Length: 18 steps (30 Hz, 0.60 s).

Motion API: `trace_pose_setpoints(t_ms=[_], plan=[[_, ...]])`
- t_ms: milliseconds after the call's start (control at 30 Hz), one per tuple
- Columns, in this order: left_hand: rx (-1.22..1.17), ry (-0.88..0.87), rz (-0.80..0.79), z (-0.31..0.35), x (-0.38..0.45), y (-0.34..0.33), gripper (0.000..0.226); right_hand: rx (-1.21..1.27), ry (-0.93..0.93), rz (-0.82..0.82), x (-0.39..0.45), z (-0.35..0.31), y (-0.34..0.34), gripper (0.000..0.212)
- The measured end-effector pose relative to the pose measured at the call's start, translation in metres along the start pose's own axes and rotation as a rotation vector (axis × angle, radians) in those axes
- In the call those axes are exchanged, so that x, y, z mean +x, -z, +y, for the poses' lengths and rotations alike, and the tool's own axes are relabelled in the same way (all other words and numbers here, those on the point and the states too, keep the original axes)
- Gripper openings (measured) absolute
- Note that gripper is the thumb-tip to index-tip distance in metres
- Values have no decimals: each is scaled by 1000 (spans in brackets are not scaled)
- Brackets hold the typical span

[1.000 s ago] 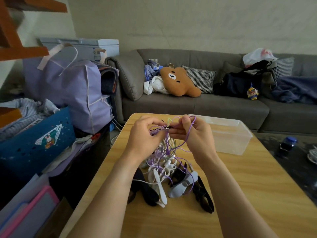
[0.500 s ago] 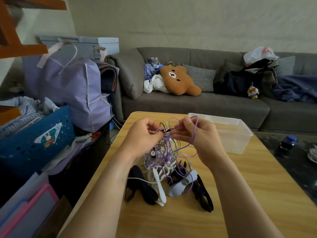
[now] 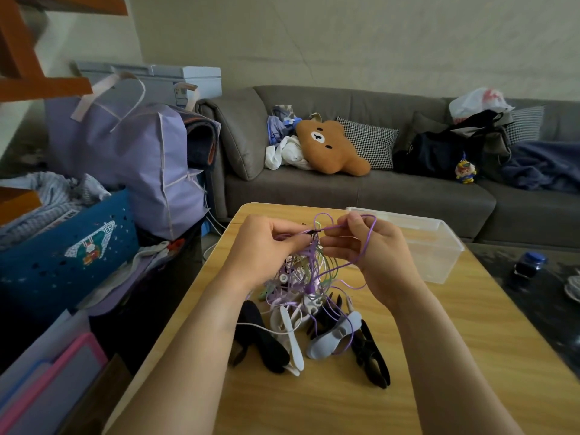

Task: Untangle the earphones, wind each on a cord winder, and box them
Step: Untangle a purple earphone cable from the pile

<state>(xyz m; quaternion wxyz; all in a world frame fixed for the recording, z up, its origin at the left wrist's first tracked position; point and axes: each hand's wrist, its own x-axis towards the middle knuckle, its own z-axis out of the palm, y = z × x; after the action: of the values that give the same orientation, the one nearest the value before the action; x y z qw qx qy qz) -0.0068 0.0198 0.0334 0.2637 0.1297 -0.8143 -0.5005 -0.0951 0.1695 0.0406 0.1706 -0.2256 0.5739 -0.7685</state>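
Hands raised over table (image 3: 439, 356) | left hand (image 3: 266, 246), right hand (image 3: 373, 249) fingers pinching earphone tangle (image 3: 309, 271)

Winders (image 3: 314, 337) crowd table (image 3: 470, 356) centre; box (image 3: 439, 246) blocks far-right corner.

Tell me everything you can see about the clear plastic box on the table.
The box is a see-through, rectangular plastic tub with a rimmed top edge and no lid on it. It stands upright on the wooden table at its far right side, beyond the right hand, which hides its near left part. No earphones or winders show through the visible walls.
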Motion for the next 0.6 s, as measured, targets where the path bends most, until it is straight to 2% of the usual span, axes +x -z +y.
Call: trace_pose_setpoints(t_ms=[200,367,533,600], plan=[[-125,44,90,-6,5,6,18,196,-71,142,3,-1,5,32],[128,-30,220,-13,11,-1,7,251,-36,111,2,-2,-1,31],[114,-68,122,-12,9,-11,12,152,33,-33,-1,-8,-7,30],[101,-162,85,-9,7,-15,22,95,65,-76,-2,-12,-8,28]])
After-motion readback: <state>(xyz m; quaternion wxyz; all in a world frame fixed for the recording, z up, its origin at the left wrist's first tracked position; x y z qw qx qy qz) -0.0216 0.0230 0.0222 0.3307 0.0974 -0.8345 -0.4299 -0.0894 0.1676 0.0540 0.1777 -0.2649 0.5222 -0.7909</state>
